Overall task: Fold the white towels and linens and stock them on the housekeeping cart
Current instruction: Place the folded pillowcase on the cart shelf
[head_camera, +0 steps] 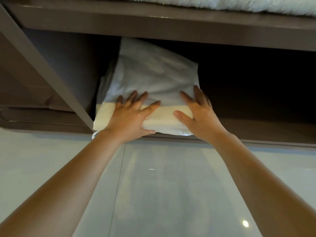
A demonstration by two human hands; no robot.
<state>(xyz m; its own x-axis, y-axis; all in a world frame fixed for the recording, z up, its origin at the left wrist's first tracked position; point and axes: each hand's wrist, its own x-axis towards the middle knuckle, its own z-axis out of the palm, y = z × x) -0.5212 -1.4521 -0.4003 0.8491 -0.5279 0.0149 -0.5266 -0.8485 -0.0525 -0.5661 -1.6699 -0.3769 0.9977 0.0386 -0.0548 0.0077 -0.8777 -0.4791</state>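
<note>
A folded white linen (153,72) lies on the lower shelf (265,129) of the brown housekeeping cart, most of it inside the dark opening and its near edge sticking out over the shelf front. My left hand (131,115) lies flat on its near left part with the fingers spread. My right hand (196,110) presses flat on its near right corner, fingers straight. A second layer of white fabric shows under the linen at the left.
The cart's upper shelf (153,23) crosses the top of the view, with a fluffy white towel (239,4) on it. A slanted cart post (51,69) stands at the left. The right half of the lower shelf is dark. Glossy pale floor tiles (153,194) lie below.
</note>
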